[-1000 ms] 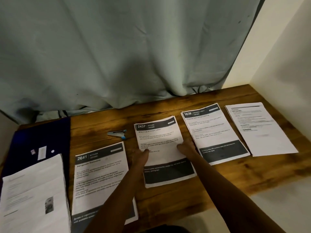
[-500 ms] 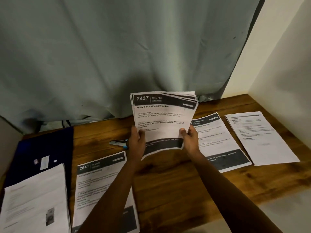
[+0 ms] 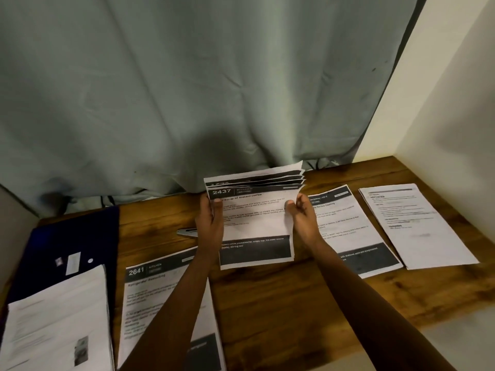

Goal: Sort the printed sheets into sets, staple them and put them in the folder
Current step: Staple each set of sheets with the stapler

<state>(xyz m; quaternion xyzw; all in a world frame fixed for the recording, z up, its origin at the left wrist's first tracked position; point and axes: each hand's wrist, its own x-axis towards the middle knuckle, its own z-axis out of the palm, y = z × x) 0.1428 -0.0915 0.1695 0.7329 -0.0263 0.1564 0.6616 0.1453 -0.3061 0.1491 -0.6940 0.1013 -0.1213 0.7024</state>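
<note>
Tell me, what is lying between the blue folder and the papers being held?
The stapler, on the table between the blue folder and the held sheets, partly behind the left hand. The head view shows it.

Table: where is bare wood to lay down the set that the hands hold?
Widest bare wood of the table: between the 2641 sheet and the cleaning sheet, nearer than the held set. A smaller patch surrounds the stapler. The folder end is crowded.

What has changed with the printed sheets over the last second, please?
The 2437 set, flat on the table a second ago, was lifted and is now held upright, gripped at its side edges by the left hand and right hand. The stapler, 2641 set and folder stayed put.
</note>
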